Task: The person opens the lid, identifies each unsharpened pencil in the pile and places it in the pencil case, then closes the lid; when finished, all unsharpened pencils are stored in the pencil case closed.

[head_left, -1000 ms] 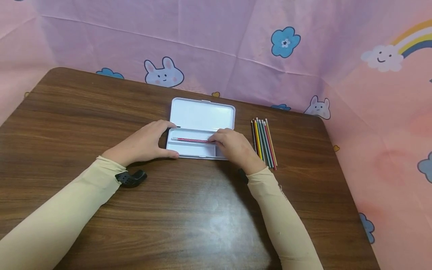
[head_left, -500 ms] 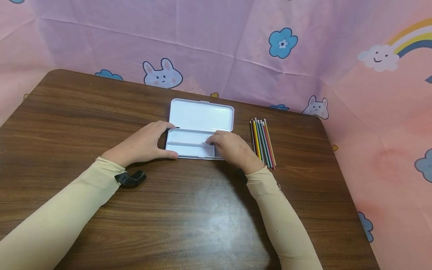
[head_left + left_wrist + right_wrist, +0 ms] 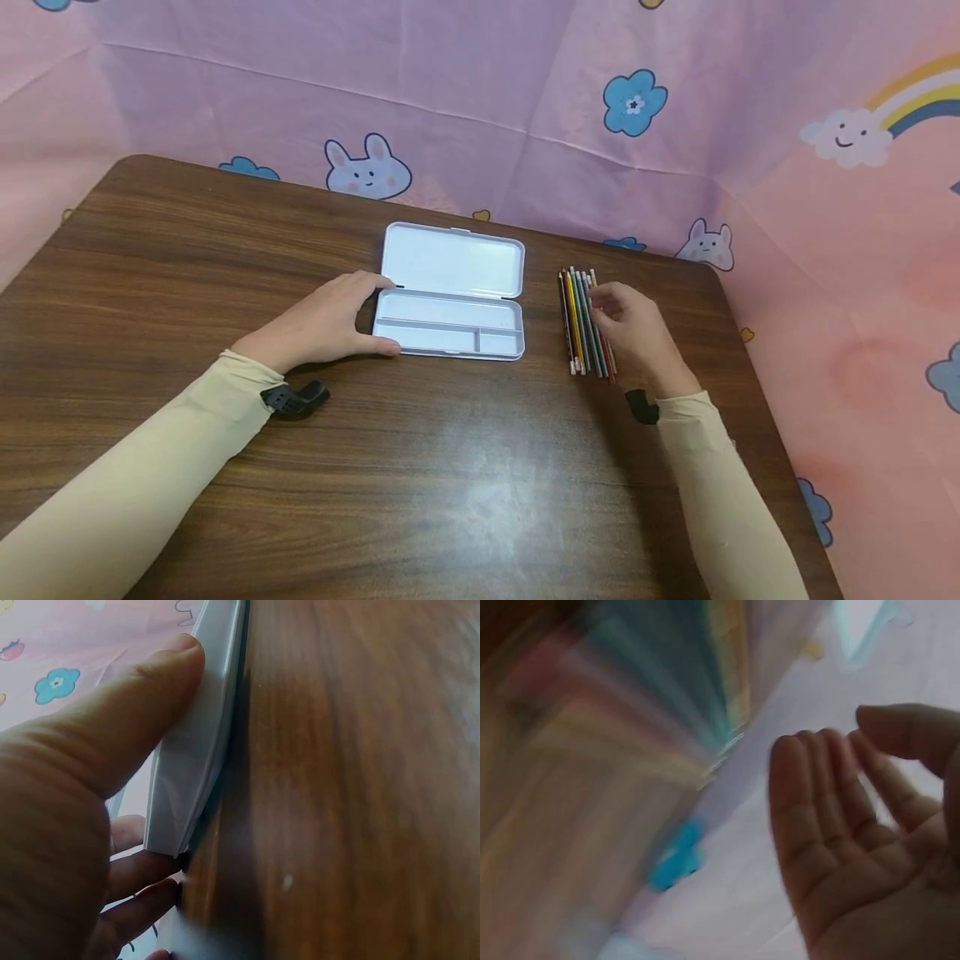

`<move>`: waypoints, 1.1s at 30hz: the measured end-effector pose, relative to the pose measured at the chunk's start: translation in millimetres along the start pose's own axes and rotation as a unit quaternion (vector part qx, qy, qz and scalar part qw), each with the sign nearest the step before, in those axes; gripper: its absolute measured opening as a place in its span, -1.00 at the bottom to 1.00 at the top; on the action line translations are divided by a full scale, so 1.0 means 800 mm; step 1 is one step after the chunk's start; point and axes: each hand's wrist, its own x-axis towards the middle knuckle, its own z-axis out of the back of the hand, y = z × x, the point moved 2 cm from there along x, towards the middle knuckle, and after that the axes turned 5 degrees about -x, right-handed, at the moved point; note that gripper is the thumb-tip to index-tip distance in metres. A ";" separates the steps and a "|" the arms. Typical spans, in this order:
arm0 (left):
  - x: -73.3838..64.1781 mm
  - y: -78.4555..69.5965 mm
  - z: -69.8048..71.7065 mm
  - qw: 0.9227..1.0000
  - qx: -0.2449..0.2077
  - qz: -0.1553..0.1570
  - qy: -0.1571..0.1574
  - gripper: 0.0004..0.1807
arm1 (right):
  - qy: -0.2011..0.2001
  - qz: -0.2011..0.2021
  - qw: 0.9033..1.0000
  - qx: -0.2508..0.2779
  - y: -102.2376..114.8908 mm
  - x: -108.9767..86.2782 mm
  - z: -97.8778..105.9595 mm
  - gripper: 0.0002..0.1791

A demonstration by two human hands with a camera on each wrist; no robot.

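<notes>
A white pencil case (image 3: 452, 260) lies open mid-table, lid flat at the back and its tray (image 3: 427, 335) showing nothing inside. My left hand (image 3: 352, 317) holds the case's left end, thumb on the front edge and fingers at the hinge side. In the left wrist view the thumb (image 3: 120, 727) lies along the case wall (image 3: 195, 750). A row of several coloured pencils (image 3: 579, 321) lies right of the case. My right hand (image 3: 622, 321) hovers over the row's right side, partly hiding it. In the blurred right wrist view this hand (image 3: 855, 825) is open and holds nothing.
The brown wooden table (image 3: 450, 483) has a broad bare front half. Pink printed cloth (image 3: 525, 100) hangs close behind and along the right edge. Black wrist-camera mounts (image 3: 292, 398) sit under both sleeves.
The red pencil seen in the tray a second ago is no longer there. My right hand left the case and moved right to the pencil row. The left hand stayed put.
</notes>
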 end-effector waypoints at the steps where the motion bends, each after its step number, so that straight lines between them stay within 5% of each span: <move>1: 0.000 0.000 0.000 1.000 0.000 0.001 0.000 0.16 | 0.007 -0.028 1.000 -0.002 -0.014 -0.003 0.004 -0.68; 5: 0.000 0.000 0.001 1.000 0.000 0.004 0.000 0.15 | 0.059 -0.101 0.993 0.010 -0.051 -0.015 0.007 -0.62; 9: 0.000 0.000 0.004 1.000 0.001 0.006 -0.001 0.14 | 0.092 -0.117 0.988 0.032 -0.063 -0.019 0.000 -0.60; 26: -0.002 -0.003 0.002 1.000 -0.002 0.002 0.002 0.12 | 0.110 -0.155 0.982 -0.011 -0.065 -0.020 0.002 -0.60; 33: 0.000 0.001 -0.001 1.000 0.001 0.004 0.003 0.15 | 0.102 -0.157 0.978 -0.095 -0.069 -0.026 0.006 -0.61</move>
